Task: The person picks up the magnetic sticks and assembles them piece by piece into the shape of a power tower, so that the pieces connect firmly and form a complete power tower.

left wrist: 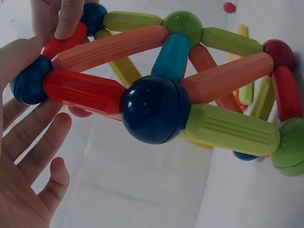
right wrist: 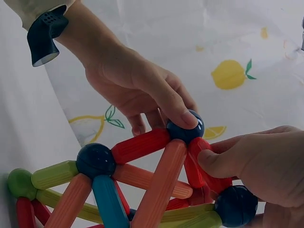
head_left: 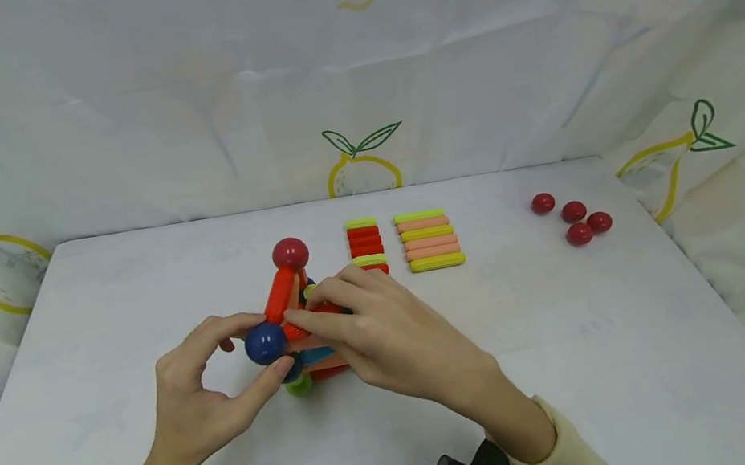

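Note:
A frame of ridged sticks and balls stands on the table, with green, blue and dark red balls at its joints. My left hand (head_left: 204, 397) pinches a blue ball (head_left: 266, 344) at the top of the frame between thumb and index finger; its other fingers spread free. Beside it, my right hand (right wrist: 261, 159) pinches a red stick (right wrist: 206, 168) that meets this ball. Another blue ball (right wrist: 236, 205) sits by the right hand's fingers. Orange sticks (left wrist: 114, 45), a teal stick (left wrist: 170, 59) and a light green stick (left wrist: 232, 128) join other balls. In the head view the right hand covers much of the frame.
Behind the frame lie a row of red and light green sticks (head_left: 365, 242) and a row of orange and yellow sticks (head_left: 428, 242). Several loose dark red balls (head_left: 578, 234) lie at the far right of the white table (head_left: 583, 362). A lemon-print cloth (head_left: 181, 133) hangs behind.

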Available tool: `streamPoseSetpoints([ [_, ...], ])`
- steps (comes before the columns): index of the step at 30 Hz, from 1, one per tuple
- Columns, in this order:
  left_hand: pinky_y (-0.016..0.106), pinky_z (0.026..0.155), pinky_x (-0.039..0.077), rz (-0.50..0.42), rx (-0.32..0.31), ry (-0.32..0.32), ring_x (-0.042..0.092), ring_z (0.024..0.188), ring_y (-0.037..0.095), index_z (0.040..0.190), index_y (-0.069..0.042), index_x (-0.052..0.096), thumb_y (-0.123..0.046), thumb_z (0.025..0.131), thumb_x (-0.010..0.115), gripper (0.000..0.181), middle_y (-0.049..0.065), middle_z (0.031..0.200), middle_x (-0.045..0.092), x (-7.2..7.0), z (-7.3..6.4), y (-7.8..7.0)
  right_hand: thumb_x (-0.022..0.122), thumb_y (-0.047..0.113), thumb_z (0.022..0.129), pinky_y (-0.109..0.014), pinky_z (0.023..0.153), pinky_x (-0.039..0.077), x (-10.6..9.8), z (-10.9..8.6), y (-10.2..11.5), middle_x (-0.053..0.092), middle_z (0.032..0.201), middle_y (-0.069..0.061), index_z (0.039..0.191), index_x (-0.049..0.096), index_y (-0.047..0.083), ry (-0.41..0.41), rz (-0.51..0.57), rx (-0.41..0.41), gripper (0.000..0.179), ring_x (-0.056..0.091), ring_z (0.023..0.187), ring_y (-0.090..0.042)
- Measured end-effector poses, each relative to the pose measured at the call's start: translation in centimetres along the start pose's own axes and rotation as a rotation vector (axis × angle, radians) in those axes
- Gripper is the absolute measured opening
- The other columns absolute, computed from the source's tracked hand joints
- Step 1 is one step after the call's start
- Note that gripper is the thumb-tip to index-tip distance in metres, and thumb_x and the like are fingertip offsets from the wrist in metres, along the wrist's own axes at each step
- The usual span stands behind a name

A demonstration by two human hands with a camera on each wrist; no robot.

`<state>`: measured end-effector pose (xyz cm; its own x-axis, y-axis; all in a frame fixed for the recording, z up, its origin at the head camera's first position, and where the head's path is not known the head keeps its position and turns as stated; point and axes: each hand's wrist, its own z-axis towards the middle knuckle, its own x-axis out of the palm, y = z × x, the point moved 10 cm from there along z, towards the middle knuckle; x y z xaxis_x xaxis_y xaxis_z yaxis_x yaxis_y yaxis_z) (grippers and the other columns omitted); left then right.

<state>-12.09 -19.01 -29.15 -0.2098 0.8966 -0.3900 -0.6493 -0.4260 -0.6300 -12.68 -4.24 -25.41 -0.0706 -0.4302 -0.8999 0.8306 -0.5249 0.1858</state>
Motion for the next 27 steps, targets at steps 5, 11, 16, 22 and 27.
streamPoseSetpoints([
  [5, 0.014, 0.076, 0.045, 0.003, -0.001, 0.008, 0.064, 0.086, -0.001, 0.112, -0.004, 0.073, -0.049, 0.087, 0.078, 0.051, 0.01, 0.091, 0.076, 0.0, 0.0, 0.1, 0.079, 0.02, 0.09, -0.026, 0.089, 0.054, -0.1, -0.5, -0.9, 0.07, 0.117, 0.0, 0.129, 0.072, 0.02, -0.033, 0.085, 0.05, 0.039, 0.06, 0.108, -0.016],
  [11, 0.013, 0.077, 0.045, 0.051, -0.017, 0.017, 0.063, 0.087, -0.003, 0.11, -0.003, 0.073, -0.058, 0.085, 0.074, 0.061, 0.008, 0.087, 0.075, -0.3, 0.0, 0.3, 0.081, 0.024, 0.089, -0.027, 0.092, 0.057, -0.6, -2.5, -3.6, 0.064, 0.124, -0.001, 0.138, 0.065, 0.02, -0.081, 0.285, 0.215, 0.052, 0.06, 0.116, -0.013],
  [16, 0.013, 0.076, 0.044, 0.085, -0.056, 0.005, 0.062, 0.087, -0.005, 0.11, -0.002, 0.073, -0.053, 0.082, 0.08, 0.058, 0.01, 0.085, 0.074, -1.0, 0.1, 0.7, 0.079, 0.018, 0.09, -0.032, 0.098, 0.058, -0.2, -3.5, -4.1, 0.062, 0.136, -0.002, 0.142, 0.061, 0.017, -0.045, 0.423, 0.263, 0.055, 0.06, 0.126, -0.016],
  [22, 0.011, 0.075, 0.044, 0.162, -0.133, -0.069, 0.061, 0.086, -0.012, 0.108, 0.002, 0.075, 0.007, 0.061, 0.092, 0.051, 0.016, 0.085, 0.075, -2.9, 0.1, 1.4, 0.075, 0.014, 0.093, -0.029, 0.1, 0.057, 0.6, -3.7, -3.1, 0.063, 0.139, 0.003, 0.141, 0.061, 0.02, 0.03, 0.584, 0.248, 0.051, 0.058, 0.13, -0.01],
  [27, 0.01, 0.074, 0.045, 0.18, -0.171, -0.08, 0.062, 0.086, -0.015, 0.113, 0.001, 0.075, 0.014, 0.063, 0.088, 0.053, 0.003, 0.086, 0.078, -3.4, 0.2, 1.6, 0.072, 0.013, 0.095, -0.023, 0.097, 0.057, 0.9, -3.6, -1.6, 0.062, 0.139, 0.001, 0.141, 0.061, 0.019, 0.064, 0.621, 0.19, 0.048, 0.06, 0.127, -0.012],
])
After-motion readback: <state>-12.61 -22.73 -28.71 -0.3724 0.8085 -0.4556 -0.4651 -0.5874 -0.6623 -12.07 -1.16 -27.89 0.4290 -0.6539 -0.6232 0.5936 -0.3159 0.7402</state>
